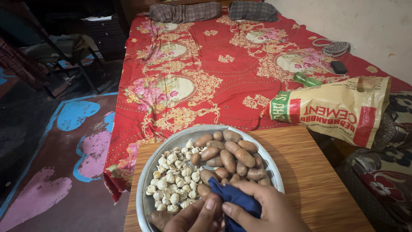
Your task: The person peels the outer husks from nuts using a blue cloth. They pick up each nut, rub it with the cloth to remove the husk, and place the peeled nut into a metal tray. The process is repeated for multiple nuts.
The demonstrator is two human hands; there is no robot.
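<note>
Beyond the metal tray lies the bed [223, 77], covered in one red flowered sheet, with two checked pillows [214, 10] at its far end. To the tray's left the floor [56, 146] is dark, painted with pink and blue hearts; a pale wall [365, 21] rises at the far right. Right of the tray and behind it lies one printed sack [339, 109], with a green bottle [307, 79] just past it. The tray sits on a wooden bench [309, 172]. The metal tray [148, 172] is round and holds two heaps: about eighteen brown oblong pieces [229, 157] on its right half, and small pale cloves [174, 180], too many for me to count, on its left. At the tray's near edge my right hand [268, 210] has its grip closed around one dark blue cloth [236, 199]. My left hand [193, 217] pinches the same cloth beside it, fingers curled shut. One more brown piece [159, 218] lies just left of my left hand.
</note>
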